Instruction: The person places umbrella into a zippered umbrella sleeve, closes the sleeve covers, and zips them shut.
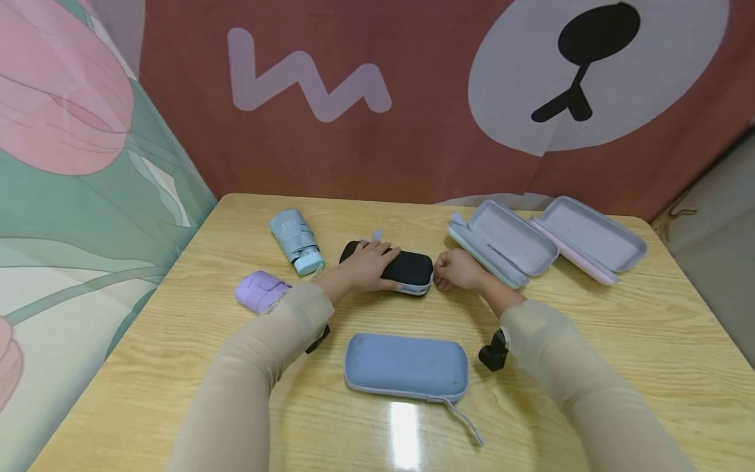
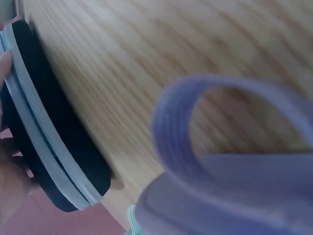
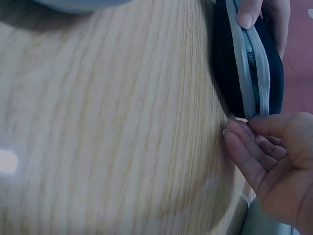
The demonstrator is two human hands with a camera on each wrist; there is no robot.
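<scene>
A black zip case (image 1: 417, 267) with a pale grey zip band (image 3: 264, 73) lies near the table's middle. My left hand (image 1: 368, 265) holds it from above, thumb on the near side and fingers over the top. At the case's right end, my right hand (image 1: 459, 269) pinches the zipper pull between thumb and forefinger; the pull is mostly hidden by the fingertips. In the right wrist view the zip is parted along the near side, with something dark greenish in the gap. A blue zip case (image 1: 406, 366) with a loose pull cord lies closed in front of my hands.
Left of the black case lie a folded light-blue umbrella (image 1: 291, 237) and a folded purple umbrella (image 1: 261, 290), partly behind my left sleeve. To the right, two opened cases, a mint-edged one (image 1: 513, 242) and a pink-edged one (image 1: 596, 233), stand near the table's back edge.
</scene>
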